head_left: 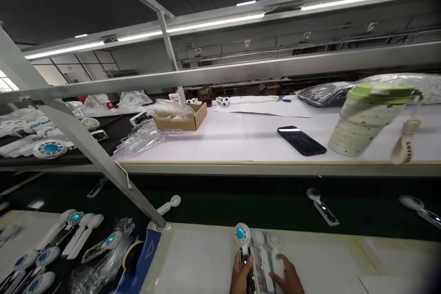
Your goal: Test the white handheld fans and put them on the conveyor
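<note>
Near the bottom centre, my left hand (240,274) is closed around the handle of a small handheld fan (242,234) with a bright cyan centre; the dark inside of its handle shows, with a small light. Directly to the right of it lies a white handheld fan piece (263,262), side by side with it. My right hand (288,276) grips another white handheld fan piece (274,241) with a slotted round head, its fingers over the handle. The lower ends of these pieces are cut off or covered by the hands.
A green conveyor belt (220,213) runs behind the worktable, carrying fans such as one at right (323,207). A blue tape dispenser (146,257) and several fans stand left. The shelf above holds a phone (301,140), a green-lidded cup (367,121) and a cardboard box (181,119). A slanted metal post (103,161) rises left.
</note>
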The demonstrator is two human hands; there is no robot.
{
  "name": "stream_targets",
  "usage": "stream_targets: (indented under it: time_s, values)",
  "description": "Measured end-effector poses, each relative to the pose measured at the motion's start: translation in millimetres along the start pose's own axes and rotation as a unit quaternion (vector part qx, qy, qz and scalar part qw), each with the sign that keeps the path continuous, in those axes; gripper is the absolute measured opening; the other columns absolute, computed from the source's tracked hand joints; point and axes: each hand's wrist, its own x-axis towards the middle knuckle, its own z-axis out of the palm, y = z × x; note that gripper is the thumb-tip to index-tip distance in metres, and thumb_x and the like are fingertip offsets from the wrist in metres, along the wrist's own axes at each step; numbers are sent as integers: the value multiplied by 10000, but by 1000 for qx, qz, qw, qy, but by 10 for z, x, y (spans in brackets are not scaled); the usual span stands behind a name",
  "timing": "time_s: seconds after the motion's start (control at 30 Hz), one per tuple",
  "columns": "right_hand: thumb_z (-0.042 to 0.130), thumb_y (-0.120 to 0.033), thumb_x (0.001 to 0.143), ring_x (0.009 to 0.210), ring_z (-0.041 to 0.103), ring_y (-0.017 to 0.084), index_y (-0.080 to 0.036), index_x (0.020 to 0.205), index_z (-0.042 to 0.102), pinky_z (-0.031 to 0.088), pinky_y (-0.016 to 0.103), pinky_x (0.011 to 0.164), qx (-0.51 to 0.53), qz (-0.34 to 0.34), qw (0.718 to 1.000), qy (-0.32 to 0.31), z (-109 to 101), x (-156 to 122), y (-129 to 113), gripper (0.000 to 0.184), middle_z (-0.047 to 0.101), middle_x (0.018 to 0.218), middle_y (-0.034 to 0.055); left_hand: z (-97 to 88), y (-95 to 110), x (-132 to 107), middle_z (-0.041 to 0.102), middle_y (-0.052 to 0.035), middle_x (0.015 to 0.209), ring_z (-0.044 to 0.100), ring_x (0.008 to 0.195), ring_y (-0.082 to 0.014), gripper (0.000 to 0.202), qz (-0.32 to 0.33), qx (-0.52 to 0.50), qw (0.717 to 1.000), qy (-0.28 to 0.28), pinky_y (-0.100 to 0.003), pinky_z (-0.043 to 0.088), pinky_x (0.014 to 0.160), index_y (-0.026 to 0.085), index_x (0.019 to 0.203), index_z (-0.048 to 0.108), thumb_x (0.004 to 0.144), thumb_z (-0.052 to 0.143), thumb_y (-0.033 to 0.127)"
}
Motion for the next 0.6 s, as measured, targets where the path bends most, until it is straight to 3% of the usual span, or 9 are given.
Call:
stream_targets:
  time_s: [0.07,0.2,0.37,0.47,0.6]
  values:
    - [571,-478,585,1054,512,310,-165,1138,500,429,395,898,0,-2,1000,-24,-71,-77,104,639,537,1124,130,-43,15,-169,579,-3,743,568,497,-144,739,-22,-30,999,-10,-238,419,419,229,1032,388,465,707,580]
    - [457,-498,682,1100,471,323,-151,1253,410,398,425,917,-28,3,998,-49,-204,-221,134,670,478,1164,145,-260,52,-445,582,-17,881,594,586,-149,559,-53,-61,997,18,-271,459,495,238,966,375,553,681,457]
    - [516,-423,600,1150,393,371,-166,1241,392,311,486,958,-22,47,998,-19,-271,-293,-90,702,407,1200,150,-482,70,-600,579,-20,894,583,573,-134,431,-39,-53,996,63,-270,449,498,235,966,373,639,604,394]
    - [586,-374,515,1077,429,413,-168,1182,417,294,530,934,36,88,995,-4,-297,-265,-220,718,419,1148,155,-483,67,-619,575,-20,905,579,571,-128,428,-25,-45,995,82,-263,444,489,231,953,376,632,615,383]
    - [609,-364,532,952,521,363,-172,1166,361,374,510,853,122,130,984,-1,-368,-204,-385,707,513,997,117,-384,77,-607,579,-36,947,547,510,-105,457,-16,-29,995,91,-238,406,427,225,952,382,616,627,414]
